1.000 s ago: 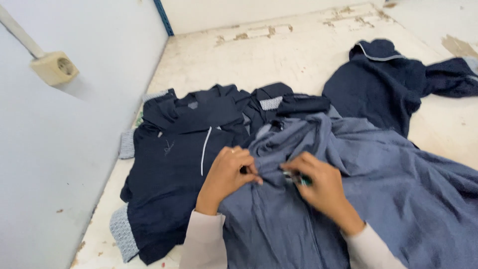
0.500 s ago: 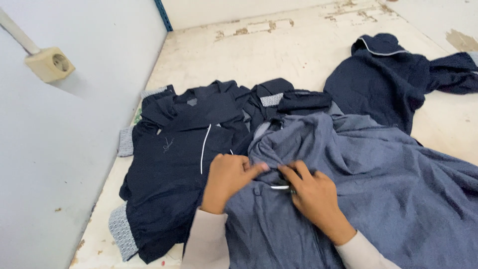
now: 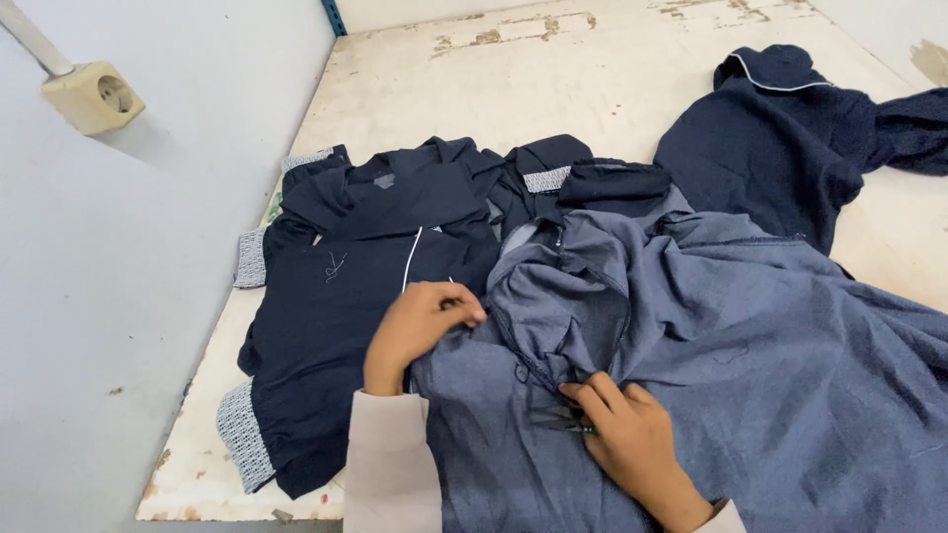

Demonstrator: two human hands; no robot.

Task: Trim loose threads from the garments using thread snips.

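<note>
On the grey-blue shirt (image 3: 711, 336), the left hand (image 3: 420, 326) pinches its edge; the right hand (image 3: 632, 444) pinches small snips (image 3: 568, 422) below the collar.

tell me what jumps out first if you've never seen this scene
A big grey-blue shirt sprawls across the worn white table, both hands on it: the left hand pinches its edge, the right hand holds a small dark tool at the placket. A navy shirt lies left of it.
</note>
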